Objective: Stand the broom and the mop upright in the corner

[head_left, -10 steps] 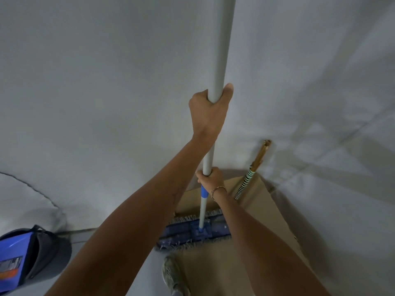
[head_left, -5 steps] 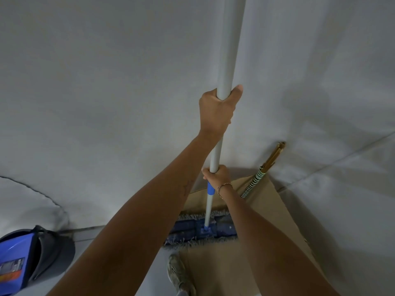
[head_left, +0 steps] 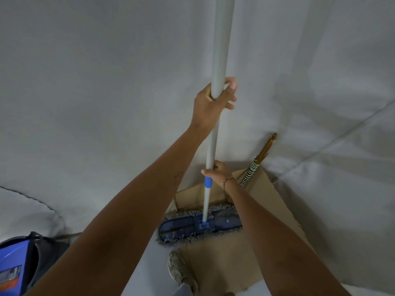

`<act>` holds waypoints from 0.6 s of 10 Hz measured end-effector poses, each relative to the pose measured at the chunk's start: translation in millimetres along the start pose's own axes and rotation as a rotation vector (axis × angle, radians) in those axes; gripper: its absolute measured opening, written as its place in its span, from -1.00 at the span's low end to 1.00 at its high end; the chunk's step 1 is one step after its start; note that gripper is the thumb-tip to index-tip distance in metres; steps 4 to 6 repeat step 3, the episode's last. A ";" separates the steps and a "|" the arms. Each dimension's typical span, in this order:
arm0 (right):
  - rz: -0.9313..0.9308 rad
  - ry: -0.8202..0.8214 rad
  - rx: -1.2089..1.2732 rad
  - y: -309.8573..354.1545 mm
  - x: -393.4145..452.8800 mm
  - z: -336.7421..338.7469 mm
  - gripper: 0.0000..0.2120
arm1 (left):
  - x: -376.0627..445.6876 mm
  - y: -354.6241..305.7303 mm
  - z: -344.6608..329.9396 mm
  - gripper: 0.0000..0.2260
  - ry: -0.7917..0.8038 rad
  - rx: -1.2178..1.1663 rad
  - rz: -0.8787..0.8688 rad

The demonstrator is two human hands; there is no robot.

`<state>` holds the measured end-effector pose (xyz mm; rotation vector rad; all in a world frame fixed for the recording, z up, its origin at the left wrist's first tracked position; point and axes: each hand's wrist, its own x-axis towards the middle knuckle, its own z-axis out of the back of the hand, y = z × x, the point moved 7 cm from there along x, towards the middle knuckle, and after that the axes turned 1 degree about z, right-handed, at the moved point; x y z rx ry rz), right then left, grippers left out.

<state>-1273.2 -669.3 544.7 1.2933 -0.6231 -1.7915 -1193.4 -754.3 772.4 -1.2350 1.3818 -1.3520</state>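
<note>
The mop stands nearly upright, its grey pole (head_left: 220,50) rising out of the top of the view. Its blue fringed head (head_left: 226,223) lies flat on the floor at the foot of the wall. My left hand (head_left: 210,103) grips the pole high up, with some fingers lifted off it. My right hand (head_left: 221,170), with a bracelet on the wrist, holds the pole just above the blue collar (head_left: 207,182). To the right, the broom's striped handle (head_left: 250,174) leans into the wall corner; its lower end is hidden behind my right arm.
A sheet of brown cardboard (head_left: 224,263) covers the floor in the corner, under part of the mop head. My shoe (head_left: 179,270) stands at its left edge. A blue and dark container (head_left: 15,263) sits on the floor at the far left. Grey walls meet at the right.
The mop pole and both hands have shifted right, closer to the corner. My left hand's fingers have loosened on the pole. The broom has not moved.
</note>
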 end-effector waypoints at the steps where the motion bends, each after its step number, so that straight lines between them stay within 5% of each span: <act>1: 0.031 -0.052 -0.125 5.2 -22.7 11.0 -0.60 | -14.7 6.9 16.5 -0.66 0.010 0.082 0.037; 3: 0.181 -0.163 -0.274 10.6 -71.2 9.1 -0.66 | -78.5 23.9 59.6 -0.64 -0.215 0.133 0.061; 6: 0.181 -0.163 -0.274 10.6 -71.2 9.1 -0.66 | -78.5 23.9 59.6 -0.64 -0.215 0.133 0.061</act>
